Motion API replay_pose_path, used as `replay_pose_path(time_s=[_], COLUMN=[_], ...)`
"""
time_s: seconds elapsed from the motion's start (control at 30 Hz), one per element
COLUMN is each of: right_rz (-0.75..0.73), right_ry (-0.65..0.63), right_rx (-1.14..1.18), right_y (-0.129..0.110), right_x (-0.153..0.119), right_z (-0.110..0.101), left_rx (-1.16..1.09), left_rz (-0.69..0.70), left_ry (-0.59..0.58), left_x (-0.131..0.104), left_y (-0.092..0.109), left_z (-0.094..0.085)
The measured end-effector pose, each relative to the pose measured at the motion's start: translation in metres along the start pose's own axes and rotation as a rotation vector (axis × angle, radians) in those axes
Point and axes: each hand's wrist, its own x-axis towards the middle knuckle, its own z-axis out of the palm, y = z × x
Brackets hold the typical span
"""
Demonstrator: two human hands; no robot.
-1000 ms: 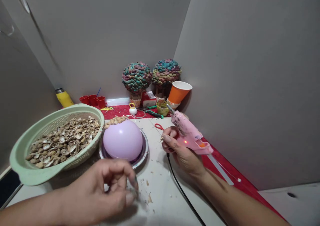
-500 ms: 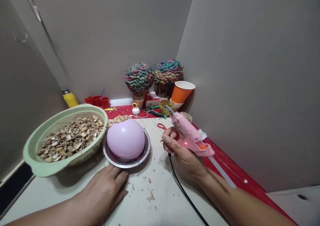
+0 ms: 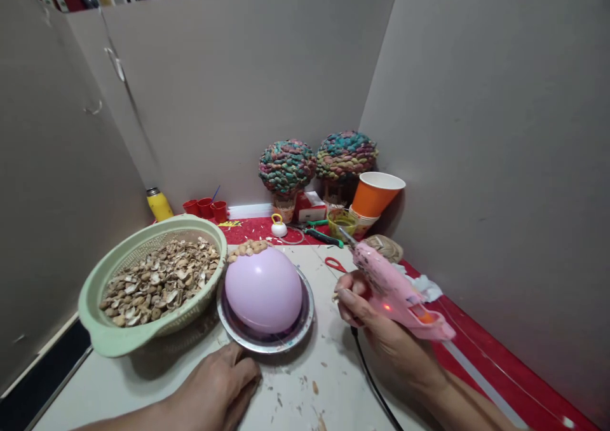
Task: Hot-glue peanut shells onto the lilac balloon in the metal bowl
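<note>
The left grip (image 3: 220,380) is rested on the table (image 3: 119,393) at the near edge of the bowl (image 3: 307,313), its fingers curled under; whether anything is held there, or the rim is touched, cannot be told. The right grip (image 3: 388,339) is closed round the handle of the gun (image 3: 384,272), and a small pale scrap (image 3: 335,297) appears to be pinched at the thumb tip.

The balloon (image 3: 264,291) is seated in the bowl, between the two grips and clear of the right. It can be judged very light, springy, slick and easily burst; it is best cradled broadly at its sides, or turned by the bowl. The shell cluster (image 3: 248,248) at its far edge is probably brittle and best left unpressed. The gun can be judged light and stiff; it is best held by the handle, with its likely hot nozzle clear of the balloon.

On the left, access is narrowed by the colander (image 3: 107,342), filled with loose shells (image 3: 162,278). Behind are ranged the bottle (image 3: 160,206), red cups (image 3: 204,208), two trees (image 3: 287,166), pliers (image 3: 324,237) and scissors (image 3: 335,264). The cable (image 3: 369,370) is trailed below the gun and could be snagged. Farther right, the orange cup (image 3: 376,192) is tilted.
</note>
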Motion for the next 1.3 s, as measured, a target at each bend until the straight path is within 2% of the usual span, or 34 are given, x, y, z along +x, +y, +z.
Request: replay_pose_path(time_s=[0.13,0.37,0.5,0.6,0.73,0.77,0.8,0.87,0.93,1.0,1.03,1.17,1.3], right_rz=[0.020,-0.012,-0.014,-0.048,-0.097,-0.099,-0.099,-0.085,-0.074,-0.071,-0.074,-0.074,-0.074], right_ry=[0.007,0.035,0.023,-0.003,-0.039,-0.040,-0.036,-0.026,-0.017,-0.023,-0.022,-0.019,-0.048], right_rx=[-0.027,-0.029,-0.066,-0.073,-0.057,-0.053,-0.049,-0.039,-0.019,-0.004,0.001,0.016,0.015], right_y=[0.002,0.003,0.001,-0.002,-0.004,-0.004,-0.004,-0.004,-0.003,0.000,0.001,0.008,0.010], right_x=[0.002,0.001,-0.002,-0.003,-0.002,-0.001,-0.001,0.000,0.001,0.002,0.003,0.004,0.005], right_z=[0.003,0.006,0.005,0.006,0.006,0.006,0.006,0.007,0.007,0.008,0.008,0.007,0.006], left_rx=[0.058,0.098,0.081,0.027,-0.029,0.000,0.031,0.111,0.168,0.150,0.144,0.110,0.017], left_rz=[0.038,0.049,0.074,0.095,0.103,0.051,0.018,-0.037,-0.233,-0.423,-0.456,-0.533,-0.546], left_ry=[-0.018,0.031,0.027,0.027,0.105,0.260,0.347,0.541,0.647,0.563,0.522,0.530,0.595], left_x=[-0.001,-0.003,-0.002,-0.002,-0.013,-0.017,-0.020,-0.024,-0.022,-0.016,-0.013,-0.007,-0.009], left_y=[-0.007,-0.017,-0.012,0.008,0.039,0.043,0.044,0.036,0.018,-0.003,-0.014,-0.045,-0.049], left_z=[0.006,0.018,0.014,-0.009,-0.065,-0.081,-0.096,-0.123,-0.146,-0.163,-0.169,-0.179,-0.175])
